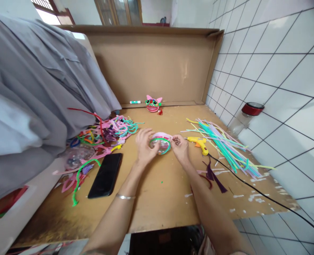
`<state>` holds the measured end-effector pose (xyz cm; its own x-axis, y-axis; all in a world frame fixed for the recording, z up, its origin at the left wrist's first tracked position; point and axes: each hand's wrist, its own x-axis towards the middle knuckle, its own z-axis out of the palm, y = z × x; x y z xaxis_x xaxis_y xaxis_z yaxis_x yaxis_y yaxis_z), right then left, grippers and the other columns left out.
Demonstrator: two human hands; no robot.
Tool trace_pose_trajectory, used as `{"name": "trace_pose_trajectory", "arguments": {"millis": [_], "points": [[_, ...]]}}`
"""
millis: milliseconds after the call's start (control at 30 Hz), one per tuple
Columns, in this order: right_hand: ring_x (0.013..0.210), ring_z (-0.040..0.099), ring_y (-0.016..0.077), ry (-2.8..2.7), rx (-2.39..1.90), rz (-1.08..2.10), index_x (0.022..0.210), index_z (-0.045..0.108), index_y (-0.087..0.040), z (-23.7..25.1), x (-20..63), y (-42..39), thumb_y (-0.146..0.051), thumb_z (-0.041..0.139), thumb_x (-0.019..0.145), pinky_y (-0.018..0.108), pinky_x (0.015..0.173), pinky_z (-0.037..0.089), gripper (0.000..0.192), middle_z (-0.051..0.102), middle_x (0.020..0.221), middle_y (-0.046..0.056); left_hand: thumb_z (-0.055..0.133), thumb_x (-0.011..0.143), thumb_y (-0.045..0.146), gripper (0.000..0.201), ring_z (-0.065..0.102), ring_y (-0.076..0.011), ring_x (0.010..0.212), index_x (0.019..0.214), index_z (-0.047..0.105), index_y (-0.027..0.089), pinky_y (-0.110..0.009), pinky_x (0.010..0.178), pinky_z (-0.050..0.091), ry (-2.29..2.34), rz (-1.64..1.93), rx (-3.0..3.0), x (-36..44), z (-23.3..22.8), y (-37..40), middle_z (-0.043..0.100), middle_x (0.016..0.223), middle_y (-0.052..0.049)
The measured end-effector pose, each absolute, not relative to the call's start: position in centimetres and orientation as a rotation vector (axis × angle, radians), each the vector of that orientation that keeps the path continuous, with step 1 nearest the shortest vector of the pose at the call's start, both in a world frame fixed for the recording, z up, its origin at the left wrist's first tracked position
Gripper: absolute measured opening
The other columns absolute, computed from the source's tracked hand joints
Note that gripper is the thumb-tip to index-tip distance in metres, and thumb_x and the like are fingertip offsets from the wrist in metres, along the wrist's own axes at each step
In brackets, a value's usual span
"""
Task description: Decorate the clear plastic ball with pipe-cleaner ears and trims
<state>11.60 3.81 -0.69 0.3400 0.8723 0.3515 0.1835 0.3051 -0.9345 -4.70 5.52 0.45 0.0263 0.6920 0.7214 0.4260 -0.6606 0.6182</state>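
Green-rimmed piece (pixel 165 145) is held in both hands (pixel 147 143) (pixel 180 146); the marker (pixel 135 102) bears markings too small to read.

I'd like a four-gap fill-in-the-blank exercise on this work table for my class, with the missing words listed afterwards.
1. The left hand and right hand hold one round piece; the yellow tool nearby is a glue ____.
2. The cord running from that tool is coloured ____.
3. The bracelet is on the ____ arm.
4. The small figure at the back has two ____ ears.

Missing words: gun; black; left; pink.
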Motion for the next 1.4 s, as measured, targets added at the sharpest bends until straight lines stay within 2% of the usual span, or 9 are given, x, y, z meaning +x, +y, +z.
{"name": "trace_pose_trajectory", "arguments": {"millis": [133, 367, 433, 600, 867, 1267, 1400], "points": [[0.056, 0.056, 0.014, -1.147, -1.187, 0.648, 0.07, 0.053, -0.024, -0.5, 11.6, 3.6, -0.037, 0.058, 0.07, 0.025, 0.056, 0.046, 0.014, 0.058, 0.062, -0.003, 0.069, 0.074, 0.033, 0.034, 0.046, -0.0318, 0.121, 0.107, 0.062, 0.025, -0.048, 0.112, 0.021, 1.177, 1.45, 2.216, -3.0, 0.3, 4.7, 0.066, 0.113, -0.007], [0.055, 0.057, 0.0148, -1.216, -1.228, 0.627, 0.069, 0.057, -0.023, -0.1, 11.5, 3.4, -0.037, 0.056, 0.071, 0.025, 0.055, 0.046, 0.014, 0.062, 0.061, -0.002, 0.069, 0.072, 0.03, 0.037, 0.052, -0.0295, 0.109, 0.108, 0.058, 0.024, -0.047, 0.113, 0.018, 1.184, 1.412, 2.118, -2.5, -0.4, 4.5, 0.066, 0.11, -0.007], [0.055, 0.057, 0.015, -1.24, -1.242, 0.602, 0.069, 0.059, -0.022, -0.2, 11.6, 3.4, -0.036, 0.055, 0.072, 0.026, 0.055, 0.046, 0.014, 0.062, 0.061, -0.001, 0.07, 0.072, 0.029, 0.033, 0.054, -0.0285, 0.106, 0.102, 0.058, 0.024, -0.048, 0.113, 0.018, 1.194, 1.433, 2.104, -2.5, -0.5, 4.6, 0.067, 0.107, -0.006], [0.057, 0.057, 0.0156, -1.289, -1.267, 0.536, 0.066, 0.061, -0.022, -0.5, 11.9, 3.7, -0.032, 0.055, 0.072, 0.027, 0.058, 0.046, 0.014, 0.064, 0.064, 0.001, 0.066, 0.079, 0.033, 0.012, 0.056, -0.027, 0.107, 0.084, 0.061, 0.024, -0.045, 0.107, 0.029, 1.106, 1.414, 2.19, -2.9, -0.5, 4.8, 0.067, 0.108, -0.007], [0.06, 0.058, 0.0155, -1.312, -1.252, 0.561, 0.067, 0.062, -0.022, -1.0, 12.0, 4.1, -0.029, 0.057, 0.072, 0.027, 0.06, 0.047, 0.011, 0.065, 0.067, 0.001, 0.061, 0.082, 0.035, 0.025, 0.053, -0.0275, 0.113, 0.103, 0.07, 0.026, -0.044, 0.107, 0.031, 1.098, 1.344, 2.304, -3.2, -0.7, 5.0, 0.064, 0.116, -0.008], [0.061, 0.056, 0.0151, -1.342, -1.264, 0.55, 0.064, 0.058, -0.023, -0.8, 11.9, 3.9, -0.027, 0.054, 0.07, 0.027, 0.062, 0.045, 0.009, 0.063, 0.066, 0.0, 0.057, 0.082, 0.026, 0.021, 0.054, -0.0251, 0.107, 0.1, 0.066, 0.022, -0.039, 0.097, 0.04, 1.079, 1.323, 2.452, -2.9, -0.4, 5.2, 0.06, 0.111, -0.01], [0.06, 0.058, 0.0147, -1.329, -1.222, 0.648, 0.076, 0.061, -0.022, -0.3, 11.8, 3.7, -0.025, 0.054, 0.069, 0.026, 0.06, 0.047, 0.01, 0.064, 0.068, 0.0, 0.057, 0.082, 0.025, 0.021, 0.053, -0.0248, 0.107, 0.101, 0.066, 0.022, -0.038, 0.098, 0.04, 1.084, 1.325, 2.462, -2.9, -0.6, 5.2, 0.059, 0.112, -0.009]]}}
